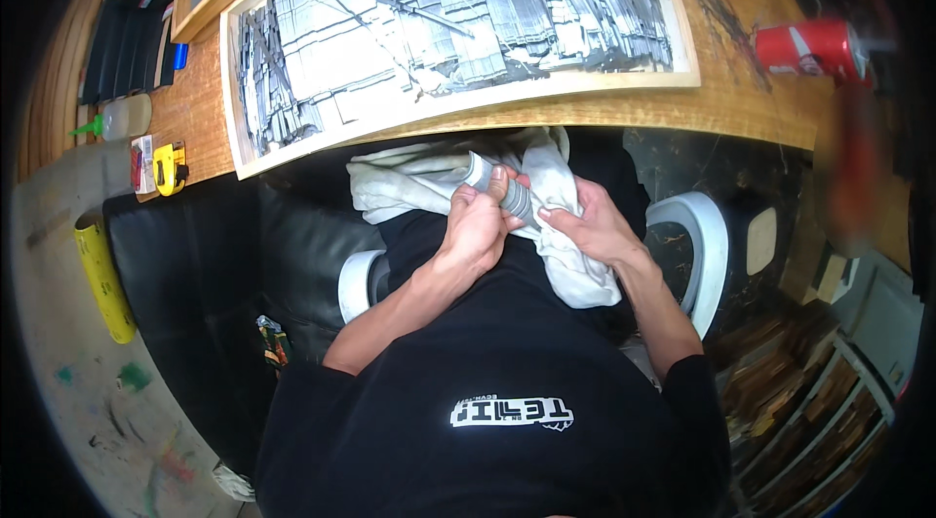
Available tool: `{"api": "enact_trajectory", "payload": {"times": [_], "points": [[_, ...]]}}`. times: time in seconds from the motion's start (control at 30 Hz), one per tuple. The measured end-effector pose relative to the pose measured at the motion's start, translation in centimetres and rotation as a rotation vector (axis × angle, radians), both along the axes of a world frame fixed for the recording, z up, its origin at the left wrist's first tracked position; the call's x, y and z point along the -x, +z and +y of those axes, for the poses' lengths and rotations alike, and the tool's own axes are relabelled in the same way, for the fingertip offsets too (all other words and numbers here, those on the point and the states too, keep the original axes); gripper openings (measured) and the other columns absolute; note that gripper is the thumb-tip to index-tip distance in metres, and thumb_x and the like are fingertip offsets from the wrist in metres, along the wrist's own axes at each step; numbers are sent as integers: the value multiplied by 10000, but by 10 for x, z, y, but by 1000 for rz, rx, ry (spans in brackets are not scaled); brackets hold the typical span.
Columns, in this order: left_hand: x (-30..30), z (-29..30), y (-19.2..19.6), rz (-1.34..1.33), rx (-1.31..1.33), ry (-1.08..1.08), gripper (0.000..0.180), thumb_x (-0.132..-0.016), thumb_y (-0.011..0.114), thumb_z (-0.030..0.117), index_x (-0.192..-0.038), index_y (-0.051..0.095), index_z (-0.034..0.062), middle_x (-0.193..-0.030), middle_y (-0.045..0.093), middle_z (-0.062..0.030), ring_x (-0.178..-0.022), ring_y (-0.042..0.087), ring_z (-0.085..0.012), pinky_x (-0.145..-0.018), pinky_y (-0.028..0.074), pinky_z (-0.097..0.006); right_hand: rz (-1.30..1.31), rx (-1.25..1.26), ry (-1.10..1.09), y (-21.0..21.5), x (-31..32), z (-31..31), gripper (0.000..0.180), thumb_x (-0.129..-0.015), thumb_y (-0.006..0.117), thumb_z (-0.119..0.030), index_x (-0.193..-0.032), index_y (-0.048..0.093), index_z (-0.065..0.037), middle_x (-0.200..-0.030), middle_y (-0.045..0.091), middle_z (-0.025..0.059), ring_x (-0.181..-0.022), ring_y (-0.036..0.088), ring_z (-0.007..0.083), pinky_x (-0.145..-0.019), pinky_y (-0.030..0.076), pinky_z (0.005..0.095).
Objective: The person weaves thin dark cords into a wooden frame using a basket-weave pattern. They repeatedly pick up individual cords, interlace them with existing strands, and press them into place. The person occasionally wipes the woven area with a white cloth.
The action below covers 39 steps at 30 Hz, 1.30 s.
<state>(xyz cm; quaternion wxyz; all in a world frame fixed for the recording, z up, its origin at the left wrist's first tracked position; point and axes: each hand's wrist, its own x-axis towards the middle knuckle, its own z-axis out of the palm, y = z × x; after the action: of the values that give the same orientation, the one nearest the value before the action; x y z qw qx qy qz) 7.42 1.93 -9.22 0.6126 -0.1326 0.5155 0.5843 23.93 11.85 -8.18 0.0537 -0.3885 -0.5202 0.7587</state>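
The fingers (498, 183) of the left hand (473, 233) are curled closed around a grey ribbed piece (517, 203), while those of the right hand (604, 227) pinch a white cloth (583, 276) against its near right end; the piece is thus between both hands, above the lap. Beyond lies the wooden surface (190, 125), carrying a light-framed tray (585, 84) of grey strips; a yellow tape measure (170, 169) sits left, a red can (804, 48) far right.
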Motion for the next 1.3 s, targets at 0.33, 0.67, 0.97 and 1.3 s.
{"api": "enact_trajectory", "payload": {"times": [0.33,0.67,0.97,1.3], "points": [[71,0,49,-94,-170,-227,268,-1109,519,293,-1137,605,40,-1185,702,-187,-1145,709,-385,-963,608,-499,-363,-1090,66,79,-13,18,522,-831,837,-81,-1263,561,16,-1154,648,247,-1107,625,455,-986,509,471],[48,21,71,-351,-359,-394,234,-1087,570,247,-1180,626,39,-1172,714,-195,-1188,684,-368,-1054,553,-520,241,-433,226,75,-18,-19,286,-840,841,-33,-1121,785,-37,-922,790,120,-812,775,224,-752,610,302],[53,26,92,-157,-299,-672,357,-1080,593,230,-1325,597,-30,-1173,728,-217,-1113,723,-325,-975,599,-485,405,-350,-19,51,-15,-68,251,-840,832,31,-1087,793,2,-972,801,153,-869,791,211,-777,636,290],[65,35,89,44,-206,-534,288,-995,722,129,-1241,683,-16,-1101,765,-174,-992,771,-291,-869,647,-444,341,-489,-55,51,7,-58,262,-843,835,6,-1101,792,2,-912,800,134,-788,777,186,-683,593,266]]}}
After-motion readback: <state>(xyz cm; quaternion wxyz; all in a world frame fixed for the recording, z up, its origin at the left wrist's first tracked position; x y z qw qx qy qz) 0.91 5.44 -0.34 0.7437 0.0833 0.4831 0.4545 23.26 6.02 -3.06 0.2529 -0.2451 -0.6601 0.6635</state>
